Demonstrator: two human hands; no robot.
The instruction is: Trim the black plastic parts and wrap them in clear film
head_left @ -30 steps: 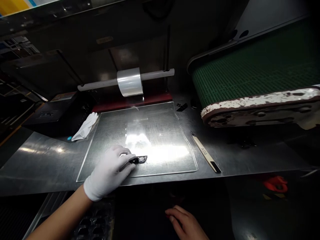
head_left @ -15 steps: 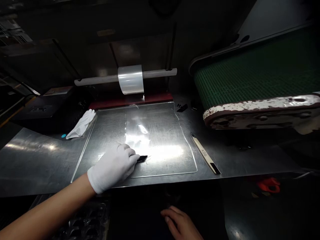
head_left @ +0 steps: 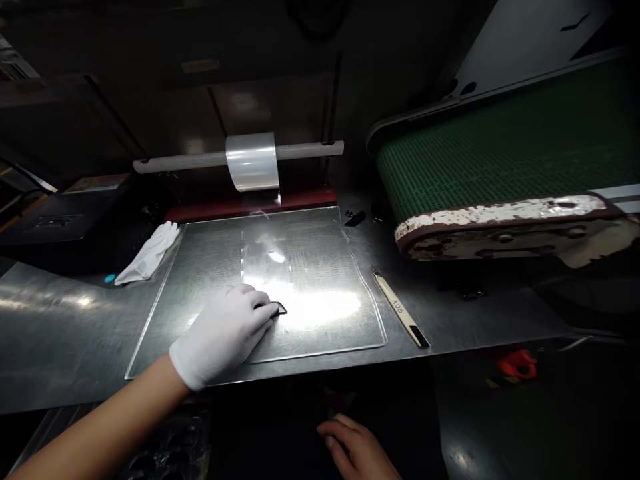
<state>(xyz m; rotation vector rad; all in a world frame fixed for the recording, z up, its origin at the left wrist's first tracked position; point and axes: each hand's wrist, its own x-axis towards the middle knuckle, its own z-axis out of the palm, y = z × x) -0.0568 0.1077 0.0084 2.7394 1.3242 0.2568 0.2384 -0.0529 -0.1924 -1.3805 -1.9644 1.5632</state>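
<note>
My left hand (head_left: 227,330), in a white glove, pinches a small black piece (head_left: 281,308) over the clear sheet (head_left: 320,267) on the metal table. A strip of clear film (head_left: 260,257) runs across the sheet from a roll (head_left: 253,162) on a white rod. Bare and low in the view, below the table's front edge, my right hand (head_left: 357,447) holds nothing, its fingers slightly bent and apart. A cream-handled knife (head_left: 400,307) lies on the table to the right of the sheet.
A spare white glove (head_left: 149,253) lies left of the sheet. At the right stands a green conveyor belt (head_left: 490,153) with a worn white edge. Small black parts (head_left: 355,218) sit behind the knife. Something red (head_left: 517,363) is below the table edge.
The black piece in my left hand has turned and now shows a small pointed end. The whole view has shifted slightly, with the table's things further left. My right hand stays low.
</note>
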